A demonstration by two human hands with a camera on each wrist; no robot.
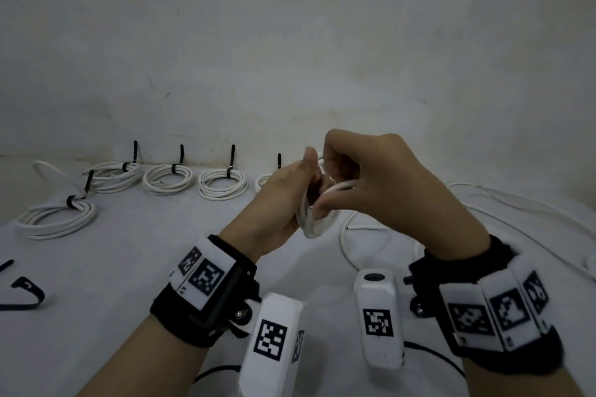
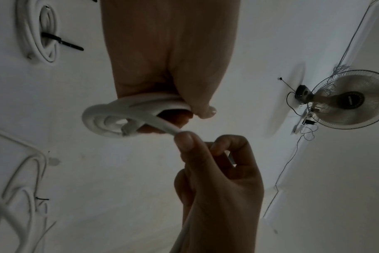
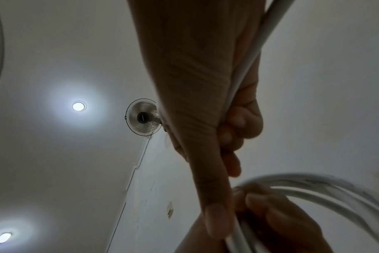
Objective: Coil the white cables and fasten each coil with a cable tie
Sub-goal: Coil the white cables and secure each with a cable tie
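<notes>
White cable coil (image 1: 314, 219) held in air above bench (image 1: 145, 251), centre, between my hands. My left hand (image 1: 283, 200) grips coil, fingers curled round loops. My right hand (image 1: 380, 190) pinches free strand between thumb and forefinger. Loose cable (image 1: 346, 242) trails on bench at right. Tied coils (image 1: 167, 179) in row far left, black ties upright. Spare cable tie (image 1: 22, 295) near left edge.

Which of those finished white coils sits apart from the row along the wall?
The leftmost tied coil: it lies nearer the person, in front of the row, and its black cable tie leans over rather than standing upright.
</notes>
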